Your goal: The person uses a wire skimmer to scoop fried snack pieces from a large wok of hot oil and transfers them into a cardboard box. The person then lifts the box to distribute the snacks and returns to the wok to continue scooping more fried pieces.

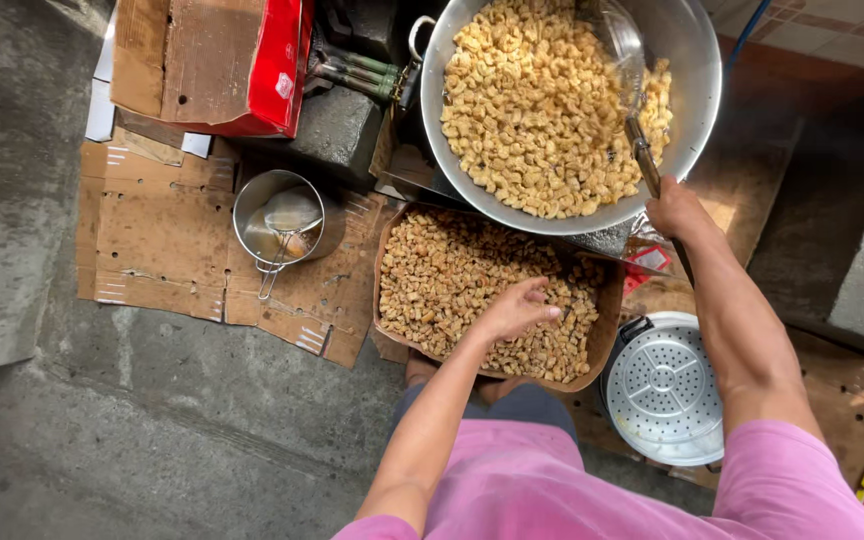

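Centre frame, the left hand (520, 308) cups loosely over fried pieces in a cardboard tray (390, 250). The right hand (674, 208) grips a ladle (632, 90) in the wok (697, 90), upper right; hot pieces could spill if it tips.

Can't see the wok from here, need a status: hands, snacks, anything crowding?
Right hand grips ladle handle, ladle in wok of pale snacks. Left hand down in box of fried pieces. Perforated tray at right, small pot left.
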